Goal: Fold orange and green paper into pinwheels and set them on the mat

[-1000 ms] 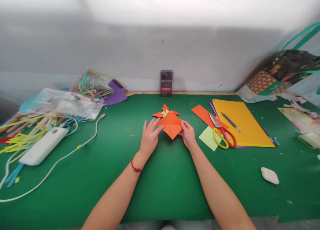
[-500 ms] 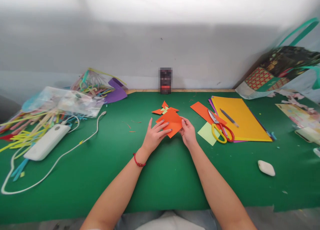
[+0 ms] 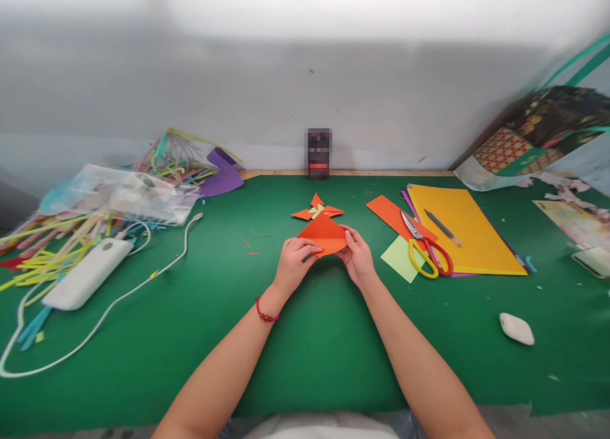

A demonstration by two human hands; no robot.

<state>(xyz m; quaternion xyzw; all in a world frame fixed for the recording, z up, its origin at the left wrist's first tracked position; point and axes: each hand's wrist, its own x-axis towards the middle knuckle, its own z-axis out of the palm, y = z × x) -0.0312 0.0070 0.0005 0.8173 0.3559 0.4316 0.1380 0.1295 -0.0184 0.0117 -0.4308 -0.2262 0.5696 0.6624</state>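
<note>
head view | left hand (image 3: 294, 261) and right hand (image 3: 357, 258) both pinch the folded orange paper (image 3: 324, 234) at mid-bench (image 3: 305, 337), fingers closed on its lower edges; orange paper shape (image 3: 317, 209) just behind it; scissors (image 3: 422, 248) near right, beside yellow sheet (image 3: 464, 229)

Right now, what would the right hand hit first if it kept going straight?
The right hand grips the orange paper; beyond it, probably the small orange cut-out, though depth is unclear.
</note>
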